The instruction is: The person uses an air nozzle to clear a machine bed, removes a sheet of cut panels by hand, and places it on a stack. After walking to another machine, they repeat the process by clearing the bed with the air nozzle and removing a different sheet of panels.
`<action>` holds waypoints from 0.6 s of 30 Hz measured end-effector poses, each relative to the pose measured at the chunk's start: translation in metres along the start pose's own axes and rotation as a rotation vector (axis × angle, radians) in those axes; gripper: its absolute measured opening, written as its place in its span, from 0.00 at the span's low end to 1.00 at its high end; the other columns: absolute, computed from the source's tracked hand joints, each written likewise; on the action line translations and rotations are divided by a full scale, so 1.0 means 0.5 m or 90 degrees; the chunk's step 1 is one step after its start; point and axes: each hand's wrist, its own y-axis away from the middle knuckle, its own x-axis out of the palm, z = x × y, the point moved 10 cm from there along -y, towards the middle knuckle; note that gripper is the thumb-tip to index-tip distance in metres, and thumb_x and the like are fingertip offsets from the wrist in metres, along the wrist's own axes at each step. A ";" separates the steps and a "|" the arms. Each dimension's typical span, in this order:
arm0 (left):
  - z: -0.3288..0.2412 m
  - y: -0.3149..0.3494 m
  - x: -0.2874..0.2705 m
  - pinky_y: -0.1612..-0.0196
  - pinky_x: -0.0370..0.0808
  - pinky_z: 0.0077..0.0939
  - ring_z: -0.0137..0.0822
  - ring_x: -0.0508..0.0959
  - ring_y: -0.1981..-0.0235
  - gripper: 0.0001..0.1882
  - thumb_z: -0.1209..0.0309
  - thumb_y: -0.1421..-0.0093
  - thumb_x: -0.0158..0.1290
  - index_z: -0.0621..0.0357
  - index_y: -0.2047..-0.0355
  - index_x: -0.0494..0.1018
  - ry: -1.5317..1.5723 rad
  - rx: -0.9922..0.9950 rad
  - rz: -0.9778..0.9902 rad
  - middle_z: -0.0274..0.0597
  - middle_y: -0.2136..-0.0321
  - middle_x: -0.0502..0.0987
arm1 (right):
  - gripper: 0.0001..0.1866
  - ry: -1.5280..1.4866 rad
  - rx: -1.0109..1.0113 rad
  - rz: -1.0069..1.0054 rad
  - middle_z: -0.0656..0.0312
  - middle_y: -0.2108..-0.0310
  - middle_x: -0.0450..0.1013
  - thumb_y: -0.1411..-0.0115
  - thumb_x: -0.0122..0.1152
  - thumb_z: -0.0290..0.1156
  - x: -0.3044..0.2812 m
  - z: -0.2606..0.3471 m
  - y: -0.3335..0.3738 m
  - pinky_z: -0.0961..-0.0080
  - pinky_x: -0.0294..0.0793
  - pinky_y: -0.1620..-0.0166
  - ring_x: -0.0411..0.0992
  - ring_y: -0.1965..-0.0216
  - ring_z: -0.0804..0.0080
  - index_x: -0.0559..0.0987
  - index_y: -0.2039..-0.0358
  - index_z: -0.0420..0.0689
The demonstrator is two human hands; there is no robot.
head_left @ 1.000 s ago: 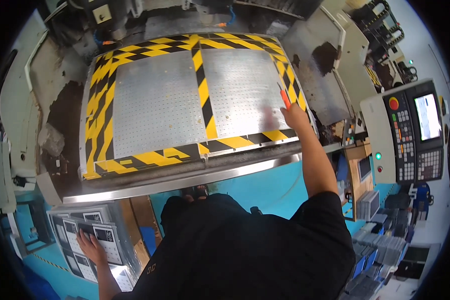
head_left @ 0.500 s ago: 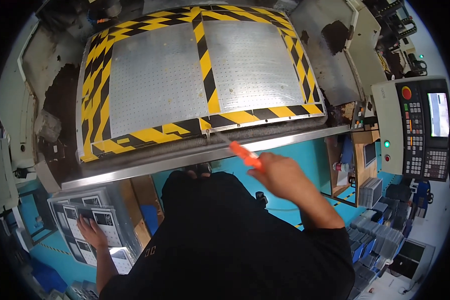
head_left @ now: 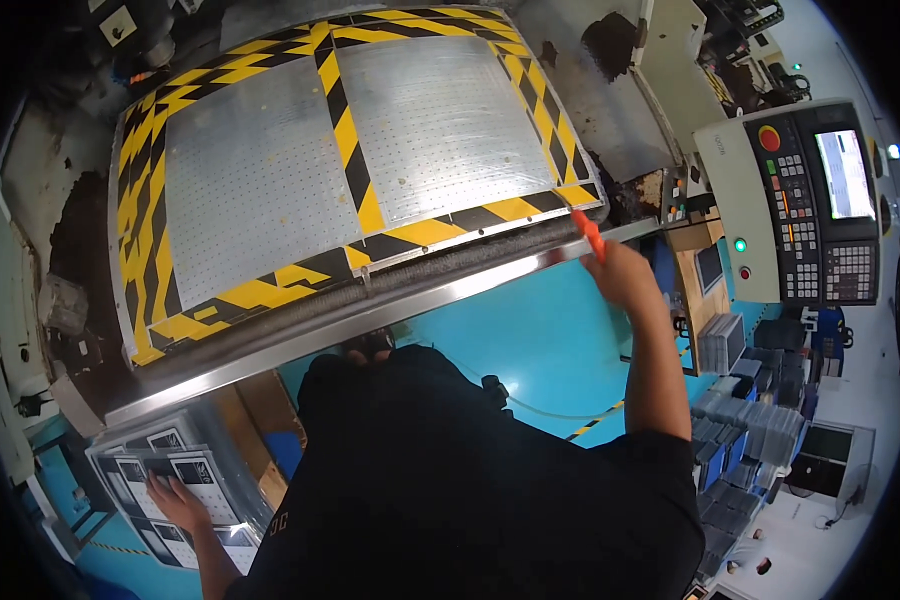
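Note:
A slim orange tool, which looks like an air blow gun (head_left: 588, 232), is in my right hand (head_left: 625, 272), fingers wrapped round it. Its tip is at the near right corner of a flat metal bed (head_left: 260, 165) dotted with small holes and bordered with yellow-and-black striped tape. Down at my left, my left hand (head_left: 178, 502) lies with fingers spread on a stack of flat printed panels (head_left: 202, 472) that looks wrapped in clear plastic. Nothing shows in its grasp.
A steel rail (head_left: 410, 305) runs along the machine's near side. On the right stands a control panel (head_left: 800, 210) with a screen, keys and a red stop button. Grey and blue stacks (head_left: 730, 440) fill the lower right. A thin hose (head_left: 550, 412) crosses the blue-green floor.
My right hand has carried the orange tool rightward, from the middle of the bed's near edge to its right corner. My view has turned slightly; my left hand stays on the panels.

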 end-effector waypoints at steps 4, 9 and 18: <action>-0.008 -0.007 0.010 0.34 0.55 0.50 0.60 0.58 0.35 0.28 0.56 0.30 0.39 0.59 0.37 0.61 0.014 0.006 0.012 0.60 0.37 0.60 | 0.21 -0.101 0.013 0.052 0.43 0.65 0.77 0.40 0.57 0.46 -0.013 0.021 -0.141 0.55 0.73 0.56 0.76 0.60 0.44 0.78 0.62 0.37; -0.014 0.010 -0.008 0.35 0.56 0.48 0.60 0.59 0.36 0.26 0.59 0.31 0.40 0.60 0.37 0.61 -0.008 -0.009 0.014 0.59 0.37 0.61 | 0.21 0.038 -0.295 0.003 0.46 0.69 0.78 0.38 0.54 0.46 0.085 0.395 -0.064 0.56 0.75 0.63 0.77 0.65 0.48 0.78 0.63 0.37; -0.017 0.007 -0.014 0.34 0.53 0.49 0.60 0.58 0.35 0.27 0.60 0.33 0.43 0.58 0.37 0.61 -0.015 -0.040 0.005 0.60 0.36 0.60 | 0.22 -0.027 -0.418 -0.022 0.45 0.62 0.78 0.38 0.53 0.48 0.107 0.640 -0.140 0.53 0.74 0.55 0.77 0.58 0.48 0.79 0.61 0.39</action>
